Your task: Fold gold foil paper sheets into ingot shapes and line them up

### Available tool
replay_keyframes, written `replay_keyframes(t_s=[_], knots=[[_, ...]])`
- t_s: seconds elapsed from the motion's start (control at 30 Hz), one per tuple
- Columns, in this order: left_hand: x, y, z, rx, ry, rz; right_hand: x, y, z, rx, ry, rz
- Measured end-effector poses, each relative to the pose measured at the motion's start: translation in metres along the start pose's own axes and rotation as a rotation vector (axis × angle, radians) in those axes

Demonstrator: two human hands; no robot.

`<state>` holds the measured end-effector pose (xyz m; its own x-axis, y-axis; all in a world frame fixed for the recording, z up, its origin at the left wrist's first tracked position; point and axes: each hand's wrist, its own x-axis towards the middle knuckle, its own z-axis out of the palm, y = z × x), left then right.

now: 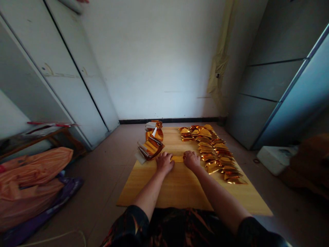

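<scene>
Seemingly to pin it down, the left hand (pixel 164 163) and right hand (pixel 191 160) rest palm-down and close together, over the ends of a narrow gold foil strip (pixel 177 159). Whether they grip it is hidden. It lies between them on a yellow wooden board (pixel 180 192) — just beside rows of shiny folded gold-foil pieces (pixel 213 151).

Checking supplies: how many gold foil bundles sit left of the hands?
2. One gold foil bundle lies at the left edge of the yellow board; the other gold foil bundle stands just beyond it. Others could be hidden behind them.
</scene>
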<state>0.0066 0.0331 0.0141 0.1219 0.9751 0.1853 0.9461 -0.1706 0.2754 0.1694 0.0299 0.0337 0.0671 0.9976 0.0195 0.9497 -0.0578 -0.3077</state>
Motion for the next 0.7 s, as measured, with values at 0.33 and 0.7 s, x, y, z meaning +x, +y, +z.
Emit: replay_keyframes(t_s=[0.33, 0.7], knots=[[-0.001, -0.004, 0.004, -0.117, 0.189, 0.095, -0.005, 0.002, -0.004, 0.043, 0.082, -0.085], [-0.017, -0.011, -0.003, -0.168, 0.058, 0.299, -0.026, 0.021, -0.002, 0.000, 0.076, -0.365]])
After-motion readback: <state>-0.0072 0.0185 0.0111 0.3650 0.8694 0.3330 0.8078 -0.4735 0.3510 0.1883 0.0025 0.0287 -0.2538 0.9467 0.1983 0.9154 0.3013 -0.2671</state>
